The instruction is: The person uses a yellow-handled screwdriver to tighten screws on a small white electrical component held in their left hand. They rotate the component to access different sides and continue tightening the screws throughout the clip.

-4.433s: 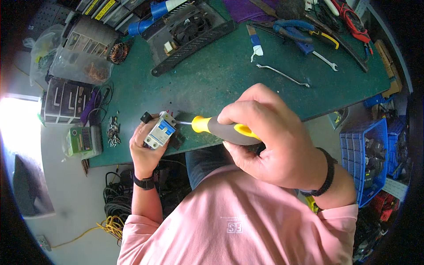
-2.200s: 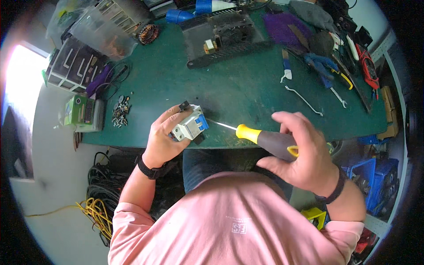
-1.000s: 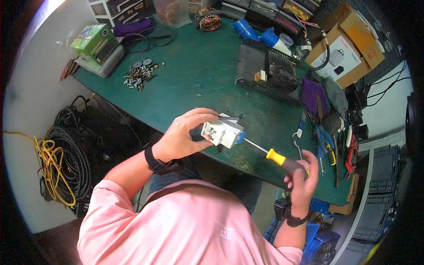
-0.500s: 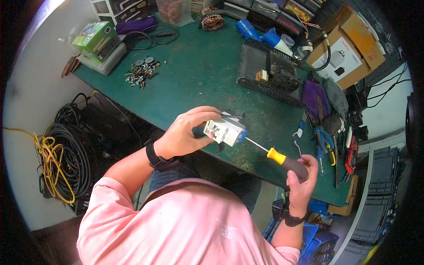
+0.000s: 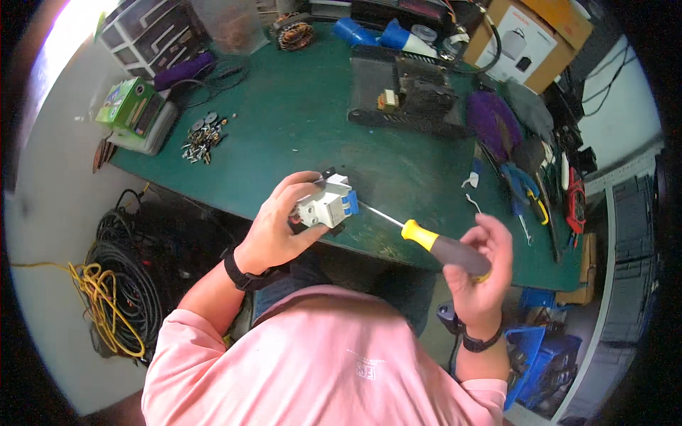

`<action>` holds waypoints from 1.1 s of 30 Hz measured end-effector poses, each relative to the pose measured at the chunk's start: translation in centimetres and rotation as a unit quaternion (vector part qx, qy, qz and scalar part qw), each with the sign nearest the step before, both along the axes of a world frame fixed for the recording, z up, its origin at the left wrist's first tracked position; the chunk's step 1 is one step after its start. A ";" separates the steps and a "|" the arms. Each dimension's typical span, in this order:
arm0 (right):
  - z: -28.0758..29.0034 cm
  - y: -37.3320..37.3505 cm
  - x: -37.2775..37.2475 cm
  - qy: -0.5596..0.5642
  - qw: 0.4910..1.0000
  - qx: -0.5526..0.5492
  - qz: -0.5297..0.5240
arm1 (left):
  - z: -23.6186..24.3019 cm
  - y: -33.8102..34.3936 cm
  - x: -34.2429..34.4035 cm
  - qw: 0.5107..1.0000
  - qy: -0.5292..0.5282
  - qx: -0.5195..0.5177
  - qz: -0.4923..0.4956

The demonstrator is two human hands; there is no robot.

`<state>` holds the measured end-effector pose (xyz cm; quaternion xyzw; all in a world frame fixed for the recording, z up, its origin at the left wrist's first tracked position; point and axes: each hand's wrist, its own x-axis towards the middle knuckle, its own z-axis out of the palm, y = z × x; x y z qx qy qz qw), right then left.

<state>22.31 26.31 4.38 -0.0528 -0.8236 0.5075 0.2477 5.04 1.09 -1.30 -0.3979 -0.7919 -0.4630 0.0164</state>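
Observation:
Over the bench's near edge, my left hand (image 5: 280,216) grips a white circuit breaker (image 5: 328,206) with blue toggles on its right side and a dark clip at its top. The fingers lie along its far side and the thumb along its near side. My right hand (image 5: 483,273) holds a screwdriver (image 5: 455,252) by the end of its dark and yellow handle, with some fingers lifted off. Its metal shaft points left, the tip beside the blue toggles. I cannot tell whether the tip touches the breaker.
A heap of screws and washers (image 5: 204,138) lies on the green bench (image 5: 284,121) at left, near a green box (image 5: 130,106). A black metal housing (image 5: 408,92) sits farther back. Pliers (image 5: 522,184) and other tools line the right side. Coiled cables (image 5: 124,284) hang at lower left.
The breaker has moved left and turned, so its blue toggles show more. The screwdriver has shifted left with it, and my right fingers have loosened around the handle. The whole view has shifted slightly.

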 end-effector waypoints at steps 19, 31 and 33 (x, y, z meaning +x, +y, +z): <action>2.2 -0.7 -1.7 0.048 0.987 0.149 0.023 | -1.7 -0.2 0.2 0.988 0.126 -0.050 0.079; 2.8 -0.5 -2.2 0.039 0.977 0.201 0.064 | -2.1 -0.5 -0.8 0.993 0.078 -0.036 0.086; 3.2 -0.8 -2.1 0.041 0.981 0.183 0.048 | -2.3 -0.4 -0.9 0.994 0.077 -0.017 0.077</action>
